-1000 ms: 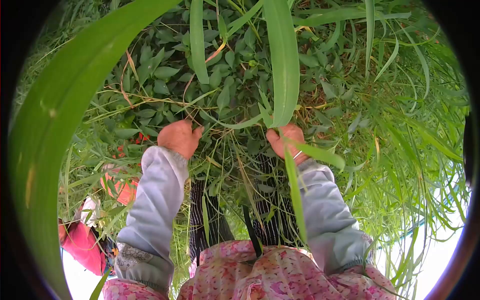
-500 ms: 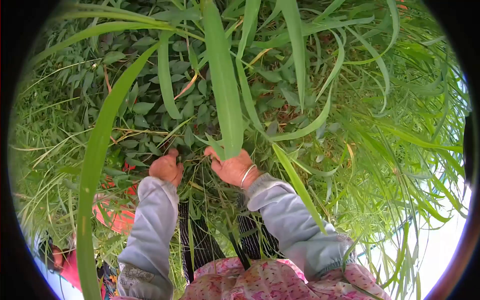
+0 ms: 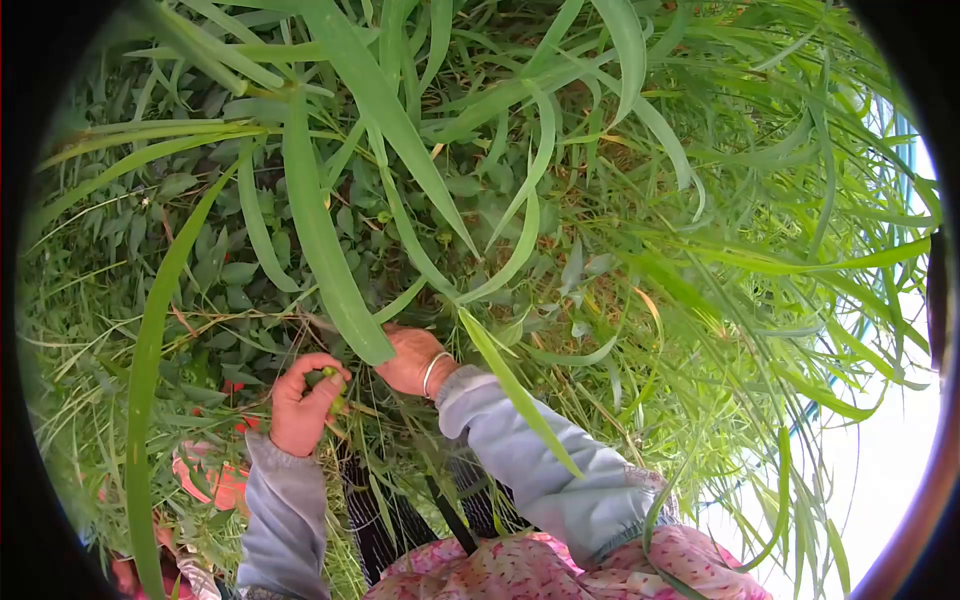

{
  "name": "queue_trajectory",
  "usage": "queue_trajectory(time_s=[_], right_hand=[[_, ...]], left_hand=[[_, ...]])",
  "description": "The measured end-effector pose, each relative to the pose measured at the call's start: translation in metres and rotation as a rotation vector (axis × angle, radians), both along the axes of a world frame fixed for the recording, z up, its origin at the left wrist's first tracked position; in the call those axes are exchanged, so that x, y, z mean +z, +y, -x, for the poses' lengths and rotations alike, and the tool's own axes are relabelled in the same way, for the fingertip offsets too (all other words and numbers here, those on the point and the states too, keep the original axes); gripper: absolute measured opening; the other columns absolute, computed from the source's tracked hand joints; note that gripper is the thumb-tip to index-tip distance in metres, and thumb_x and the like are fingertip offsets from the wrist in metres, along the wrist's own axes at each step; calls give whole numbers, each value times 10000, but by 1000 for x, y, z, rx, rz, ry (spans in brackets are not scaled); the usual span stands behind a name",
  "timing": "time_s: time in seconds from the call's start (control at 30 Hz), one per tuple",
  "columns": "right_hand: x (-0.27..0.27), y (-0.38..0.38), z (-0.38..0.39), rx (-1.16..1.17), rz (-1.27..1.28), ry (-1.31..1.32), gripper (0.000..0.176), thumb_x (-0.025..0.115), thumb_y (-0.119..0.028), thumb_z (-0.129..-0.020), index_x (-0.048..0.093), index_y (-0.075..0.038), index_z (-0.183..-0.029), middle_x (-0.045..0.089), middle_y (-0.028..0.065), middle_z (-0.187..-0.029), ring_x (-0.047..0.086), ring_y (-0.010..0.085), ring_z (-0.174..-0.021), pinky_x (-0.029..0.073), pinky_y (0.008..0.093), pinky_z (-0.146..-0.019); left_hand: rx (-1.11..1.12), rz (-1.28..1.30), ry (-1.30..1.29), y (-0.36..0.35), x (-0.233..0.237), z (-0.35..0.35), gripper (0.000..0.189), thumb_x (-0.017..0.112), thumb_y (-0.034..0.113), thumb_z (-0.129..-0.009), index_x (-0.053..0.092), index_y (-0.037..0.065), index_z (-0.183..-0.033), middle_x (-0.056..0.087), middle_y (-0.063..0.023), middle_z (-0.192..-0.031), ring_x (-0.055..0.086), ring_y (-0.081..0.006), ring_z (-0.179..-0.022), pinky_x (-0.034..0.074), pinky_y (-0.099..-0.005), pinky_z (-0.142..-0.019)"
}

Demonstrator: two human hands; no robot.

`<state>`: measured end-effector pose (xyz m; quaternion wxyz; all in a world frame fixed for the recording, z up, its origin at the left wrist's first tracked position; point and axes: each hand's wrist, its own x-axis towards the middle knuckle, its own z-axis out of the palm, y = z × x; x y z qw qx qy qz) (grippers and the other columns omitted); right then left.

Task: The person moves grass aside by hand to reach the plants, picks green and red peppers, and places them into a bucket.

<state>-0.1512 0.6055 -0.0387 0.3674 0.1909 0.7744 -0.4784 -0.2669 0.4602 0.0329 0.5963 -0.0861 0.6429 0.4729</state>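
Observation:
My left hand [image 3: 303, 405] is raised a little to the left of centre, its thumb and fingers pinched on a small green pod [image 3: 329, 374]. Thin stems and foliage lie just around those fingertips. My right hand [image 3: 410, 359], with a white bangle [image 3: 430, 375] at the wrist, reaches into the plants close by on the right. A broad grass blade [image 3: 340, 270] hangs in front of its fingers and hides them. Dark-leaved plants [image 3: 240, 272] grow in front of both hands.
Long grass blades [image 3: 520, 250] arch over the plants from the top. Dense tall grass [image 3: 740, 250] stands on the right. Low at the left, a reddish object [image 3: 228, 487] shows through the stems. A person's pink and dark clothing [image 3: 125, 575] appears at the lower left edge.
My left hand has drawn back toward me and turned up, now showing the green pod in its fingers. My right hand has shifted left and slightly down. The view has moved a little right.

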Motion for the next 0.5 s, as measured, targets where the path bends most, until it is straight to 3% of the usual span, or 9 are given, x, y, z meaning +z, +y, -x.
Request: queue_trajectory(time_s=[0.1,0.13,0.23,0.27,0.4,0.5], right_hand=[[5,6,-3,103,24,-2,486,538,-89,-768,466,-172,-1241,566,172,-1081,563,328,-996,457,419,-849],[9,6,-4,78,49,-30,458,539,-73,-761,507,-186,-1203,578,164,-1054,568,312,-1002,461,422,-845],[6,3,-14,290,47,-48,464,524,-39,-751,515,-173,-1195,582,160,-1056,561,313,-1021,457,425,-854],[8,4,-15,309,74,-92,533,525,-10,-730,486,-175,-1235,584,157,-1059,565,306,-1026,460,421,-852],[-6,-8,-32,245,47,13,648,519,1,-714,404,-175,-1327,578,165,-1120,577,301,-1021,468,410,-848],[-5,-14,-32,261,49,-88,408,513,-138,-800,516,-183,-1206,584,122,-1072,565,289,-1013,465,408,-849]], left_hand=[[-42,-91,-208,-1,25,2,192,564,12,-841,570,37,-1031,616,-60,-864,565,-88,-626,445,-210,-493],[-76,-121,-222,0,31,2,251,576,-27,-816,565,12,-1064,618,-72,-889,578,-100,-648,469,-220,-524],[-153,-383,-271,12,63,13,279,594,-53,-793,570,4,-1065,616,-81,-916,590,-111,-677,494,-238,-571],[-215,-354,-183,24,75,19,305,609,-70,-773,577,6,-1067,611,-73,-934,596,-115,-709,502,-249,-603],[-41,-263,89,78,44,39,278,586,-43,-800,583,15,-1072,604,-47,-935,571,-92,-690,492,-241,-608],[-61,-284,246,143,-4,43,334,512,5,-810,559,80,-1131,530,-34,-906,526,-101,-663,445,-229,-535]])
